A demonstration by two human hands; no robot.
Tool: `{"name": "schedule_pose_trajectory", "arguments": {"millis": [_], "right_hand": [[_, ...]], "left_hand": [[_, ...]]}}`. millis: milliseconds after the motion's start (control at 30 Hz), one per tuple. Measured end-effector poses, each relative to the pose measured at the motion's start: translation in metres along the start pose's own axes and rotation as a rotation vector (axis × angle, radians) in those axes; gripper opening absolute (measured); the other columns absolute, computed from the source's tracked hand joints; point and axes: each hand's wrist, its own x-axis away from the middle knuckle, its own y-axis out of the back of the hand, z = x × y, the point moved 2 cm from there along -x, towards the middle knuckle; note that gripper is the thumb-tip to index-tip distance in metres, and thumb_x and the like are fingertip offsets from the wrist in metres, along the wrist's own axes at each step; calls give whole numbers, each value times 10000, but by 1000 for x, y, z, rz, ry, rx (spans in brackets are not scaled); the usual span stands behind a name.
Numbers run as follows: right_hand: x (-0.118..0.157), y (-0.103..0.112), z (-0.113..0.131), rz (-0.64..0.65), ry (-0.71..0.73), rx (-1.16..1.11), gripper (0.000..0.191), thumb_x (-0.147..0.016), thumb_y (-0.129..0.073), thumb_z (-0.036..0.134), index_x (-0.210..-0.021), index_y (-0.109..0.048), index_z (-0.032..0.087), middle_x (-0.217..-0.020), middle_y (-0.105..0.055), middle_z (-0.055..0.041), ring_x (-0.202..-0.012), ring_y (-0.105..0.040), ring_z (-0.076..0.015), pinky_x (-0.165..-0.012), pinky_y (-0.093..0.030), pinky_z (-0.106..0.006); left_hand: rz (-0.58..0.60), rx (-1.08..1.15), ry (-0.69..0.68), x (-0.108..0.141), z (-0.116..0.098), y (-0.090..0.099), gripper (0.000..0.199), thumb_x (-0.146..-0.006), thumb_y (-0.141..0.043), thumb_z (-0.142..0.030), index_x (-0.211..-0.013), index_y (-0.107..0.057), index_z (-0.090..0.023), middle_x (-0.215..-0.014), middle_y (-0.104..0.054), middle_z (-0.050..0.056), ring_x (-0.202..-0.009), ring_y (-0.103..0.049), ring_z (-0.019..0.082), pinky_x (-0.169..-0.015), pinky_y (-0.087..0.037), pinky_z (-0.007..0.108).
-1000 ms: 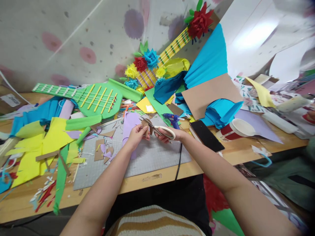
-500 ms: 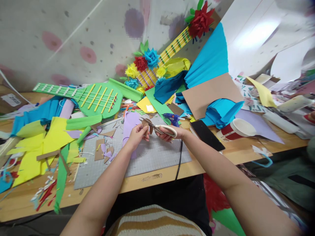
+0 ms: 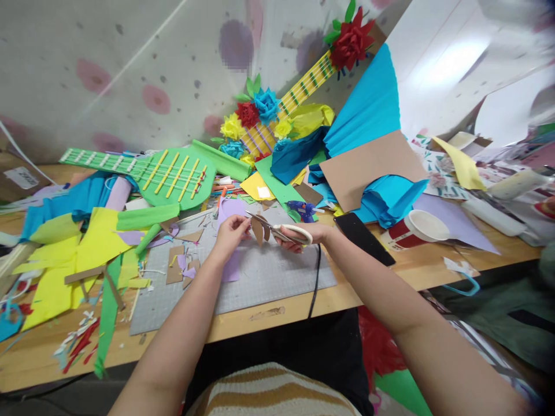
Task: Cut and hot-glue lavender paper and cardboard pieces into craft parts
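Observation:
White-handled scissors (image 3: pixel 299 233) are gripped in my right hand (image 3: pixel 291 241), their blades pointing left across a small brown cardboard piece (image 3: pixel 259 231). My left hand (image 3: pixel 234 232) is closed in a pinch at the left edge of that piece, close to the blade tips. A curved strip of the cardboard hangs below the blades. Both hands are above the grey cutting mat (image 3: pixel 277 277). A purple paper sheet (image 3: pixel 231 271) lies partly under my left hand. Just behind the scissors rests a blue glue gun (image 3: pixel 304 210).
Left stands a green paper guitar (image 3: pixel 173 176); a yellow paper guitar (image 3: pixel 310 81) with paper flowers leans at the back. A black phone (image 3: pixel 364 238) and a paper cup (image 3: pixel 411 230) sit right. Cardboard and coloured paper scraps (image 3: pixel 176 264) cover the mat's left side.
My left hand has shifted slightly left, and its fingers now cover less of the cardboard. More of the cardboard hangs visible under the scissor blades. My right hand stays nearly in place.

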Motion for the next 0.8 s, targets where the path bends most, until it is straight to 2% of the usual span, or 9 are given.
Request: {"name": "schedule_pose_trajectory", "arguments": {"millis": [100,200,333,433,500,600,667,800], "right_hand": [[1,2,3,-36,-29,42,453,-803,-444,623,-804,-433,170,-561,-315,61,-456,-315,-57,-401,-279,-203],[-1,3,5,-66,-67,92,454,-786,-482,617,-789,-442,165,-552,-315,64,-440,-319,-51,-396,-291,-201],[-11,3,7,-127,-118,128,455,-719,-600,578,-746,-411,165,-546,-315,79,-438,-310,-30,-400,-274,-169],[-16,0,11,-154,-112,169,467,-701,-613,582,-754,-409,166,-546,-343,79,-443,-328,-31,-408,-288,-171],[-16,0,15,-157,-89,218,473,-712,-583,604,-755,-426,160,-559,-387,62,-461,-371,-44,-430,-326,-188],[-11,1,17,-132,-49,299,502,-724,-522,649,-734,-437,154,-575,-431,39,-492,-423,-67,-467,-370,-217],[-8,2,16,-153,-12,341,509,-724,-496,665,-740,-427,161,-582,-432,39,-503,-432,-76,-476,-369,-225],[-4,1,11,-358,84,491,444,-747,-504,610,-779,-418,175,-627,-422,42,-552,-419,-82,-516,-348,-222]], "left_hand": [[53,-14,34,-1,0,4,382,-534,-758,-435,-702,-574,-145,-590,-580,-9,-539,-563,103,-495,-507,227],[29,-8,36,0,2,3,409,-514,-770,-413,-743,-559,-148,-627,-600,0,-571,-597,129,-483,-512,240],[0,2,31,0,4,-1,378,-514,-772,-337,-742,-536,-151,-600,-585,-22,-509,-569,104,-452,-496,222],[-7,4,44,-1,4,3,328,-545,-757,-296,-760,-565,-138,-584,-578,-25,-492,-561,91,-472,-502,220],[-64,31,22,-5,2,9,296,-571,-746,-274,-762,-569,-133,-589,-574,-30,-502,-571,87,-497,-511,217],[-258,187,-39,-10,-2,23,250,-628,-720,-228,-752,-518,-148,-645,-576,-39,-556,-610,84,-535,-521,202],[-343,316,-23,-13,-4,27,225,-681,-685,-178,-737,-468,-157,-690,-594,-30,-631,-650,98,-564,-521,191],[-355,476,72,-13,-4,21,177,-757,-601,-97,-734,-437,-161,-744,-633,1,-717,-678,136,-563,-519,194]]}}
